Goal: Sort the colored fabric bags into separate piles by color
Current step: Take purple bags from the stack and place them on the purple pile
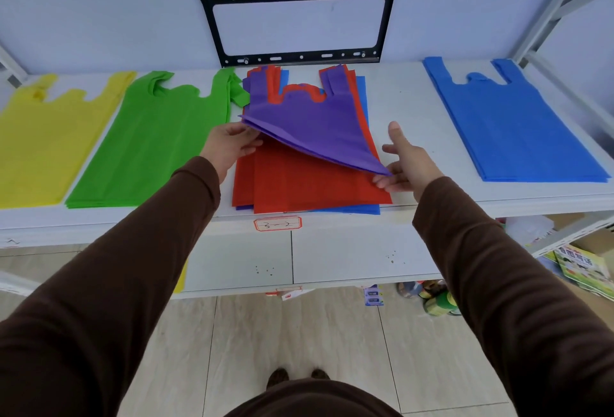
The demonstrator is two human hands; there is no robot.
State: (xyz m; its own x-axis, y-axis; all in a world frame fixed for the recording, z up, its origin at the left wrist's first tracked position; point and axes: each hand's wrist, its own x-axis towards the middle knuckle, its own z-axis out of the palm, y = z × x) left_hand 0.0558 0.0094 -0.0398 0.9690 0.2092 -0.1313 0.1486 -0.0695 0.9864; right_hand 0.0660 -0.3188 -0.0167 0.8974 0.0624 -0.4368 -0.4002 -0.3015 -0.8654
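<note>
A purple bag (309,121) is lifted at its near end off the mixed stack in the middle of the shelf. My left hand (229,147) pinches its left edge. My right hand (403,160) pinches its near right corner, with the thumb pointing up. Under it lies a red bag (309,184), with blue and purple edges showing beneath. A yellow pile (43,137) lies at the far left, a green pile (156,137) beside it, and a blue pile (518,124) at the right.
The bags lie on a white shelf (405,97) against a pale wall with a black metal bracket (295,21). A red-framed label (277,224) sticks to the shelf's front edge. Metal rack posts stand at both sides. Books and tins sit low at the right.
</note>
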